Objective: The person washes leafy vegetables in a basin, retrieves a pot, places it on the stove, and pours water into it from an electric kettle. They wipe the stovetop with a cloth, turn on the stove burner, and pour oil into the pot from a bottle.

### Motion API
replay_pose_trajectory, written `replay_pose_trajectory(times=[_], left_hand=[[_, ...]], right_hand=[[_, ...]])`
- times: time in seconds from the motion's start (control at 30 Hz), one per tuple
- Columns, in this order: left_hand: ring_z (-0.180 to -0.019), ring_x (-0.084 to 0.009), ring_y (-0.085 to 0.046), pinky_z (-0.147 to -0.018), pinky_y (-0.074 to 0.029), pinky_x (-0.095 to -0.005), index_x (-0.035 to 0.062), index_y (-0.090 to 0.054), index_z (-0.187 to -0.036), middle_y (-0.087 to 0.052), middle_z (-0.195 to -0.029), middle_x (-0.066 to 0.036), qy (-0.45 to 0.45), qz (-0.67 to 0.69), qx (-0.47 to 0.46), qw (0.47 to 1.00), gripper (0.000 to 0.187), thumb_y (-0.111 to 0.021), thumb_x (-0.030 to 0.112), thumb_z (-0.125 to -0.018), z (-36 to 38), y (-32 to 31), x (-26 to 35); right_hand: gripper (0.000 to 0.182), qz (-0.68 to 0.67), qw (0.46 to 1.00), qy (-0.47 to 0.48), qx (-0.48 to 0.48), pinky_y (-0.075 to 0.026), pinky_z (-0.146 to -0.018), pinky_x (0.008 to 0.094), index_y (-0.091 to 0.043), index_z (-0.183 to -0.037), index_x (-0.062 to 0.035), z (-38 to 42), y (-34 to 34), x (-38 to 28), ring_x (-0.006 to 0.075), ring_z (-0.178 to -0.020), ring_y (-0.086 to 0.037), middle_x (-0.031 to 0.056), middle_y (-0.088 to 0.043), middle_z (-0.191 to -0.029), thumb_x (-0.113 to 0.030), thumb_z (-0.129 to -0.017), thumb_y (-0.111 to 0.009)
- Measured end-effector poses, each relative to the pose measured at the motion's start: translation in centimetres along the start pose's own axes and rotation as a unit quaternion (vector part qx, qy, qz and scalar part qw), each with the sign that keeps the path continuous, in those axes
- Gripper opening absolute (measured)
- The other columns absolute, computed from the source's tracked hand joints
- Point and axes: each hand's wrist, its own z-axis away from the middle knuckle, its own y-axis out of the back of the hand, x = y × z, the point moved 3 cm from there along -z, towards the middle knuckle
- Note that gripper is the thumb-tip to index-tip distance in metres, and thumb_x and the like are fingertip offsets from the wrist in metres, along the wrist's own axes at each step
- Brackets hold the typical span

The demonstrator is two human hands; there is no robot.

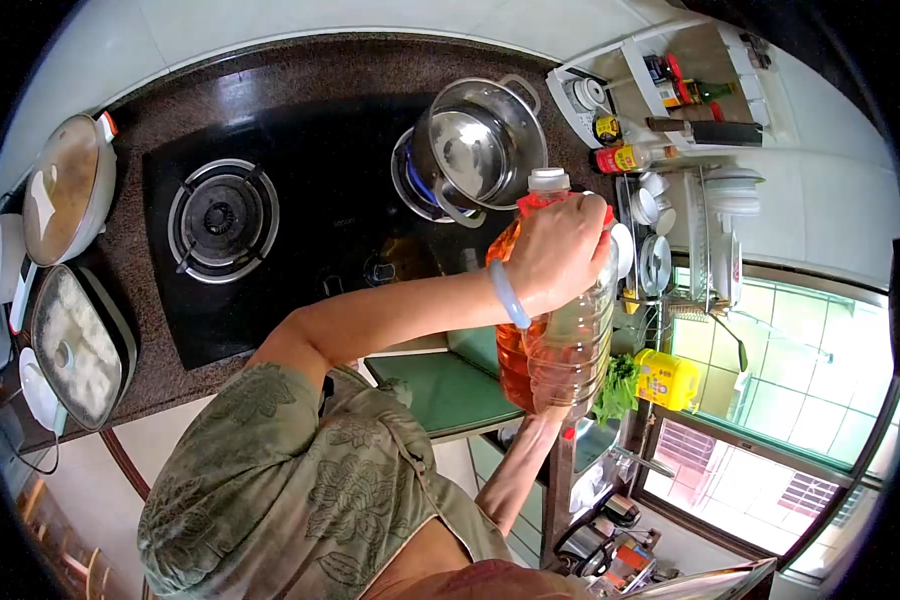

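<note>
A large clear plastic oil bottle [570, 360] with orange-red liquid is held up between both of my hands. My left hand [562, 252], wearing a pale bangle at the wrist, is closed around the red handle just under the bottle's neck. My right hand [558, 412] supports the bottle near its base; most of its fingers are hidden behind the bottle. Just beyond the neck, a steel pot [480, 140] with two side handles sits on the right burner, where a blue flame shows. The pot's shiny bottom is visible.
The left burner [220, 220] on the black stove [340, 150] is unlit. At far left are a lidded pan [70, 190] and a square lidded pan [82, 345]. Sauce bottles [620, 158], a cleaver [710, 132], a dish rack [705, 240] and a yellow jug [667, 380] stand right.
</note>
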Motion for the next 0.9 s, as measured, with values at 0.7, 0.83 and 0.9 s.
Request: replay_pose_trajectory(times=[0.7,0.83,0.9], left_hand=[[-0.069,-0.0395,-0.061,-0.061,-0.048,-0.0472,-0.0008,-0.050,-0.078,-0.059,-0.073,-0.021,0.043,0.033,0.014,0.998,0.017,-0.063,0.011,-0.080,-1.2,-2.0,-3.6],[-0.069,-0.0397,-0.060,-0.061,-0.048,-0.0476,-0.0006,-0.050,-0.078,-0.059,-0.072,-0.021,0.039,0.040,0.014,0.998,0.018,-0.062,0.011,-0.080,-1.2,-2.4,-3.7],[-0.069,-0.0397,-0.060,-0.061,-0.048,-0.0478,-0.0006,-0.049,-0.078,-0.059,-0.072,-0.021,0.037,0.035,0.018,0.999,0.018,-0.062,0.011,-0.080,-1.1,-2.7,-3.8]], right_hand=[[0.058,0.033,0.999,-0.008,0.011,-0.038,-0.104,0.0440,-0.035,-0.141,-0.0093,-0.5,-0.3,-1.8,0.0255,-0.126,-0.044,0.0109,-0.043,-0.140,-0.041,-0.094,-0.047],[0.058,0.039,0.999,-0.009,0.011,-0.039,-0.104,0.0441,-0.035,-0.141,-0.0094,-0.6,0.0,-2.0,0.0256,-0.126,-0.044,0.0108,-0.043,-0.139,-0.041,-0.094,-0.047],[0.057,0.039,0.999,-0.009,0.012,-0.039,-0.104,0.0442,-0.035,-0.141,-0.0094,-0.6,0.2,-2.1,0.0256,-0.125,-0.044,0.0108,-0.043,-0.139,-0.041,-0.094,-0.046]])
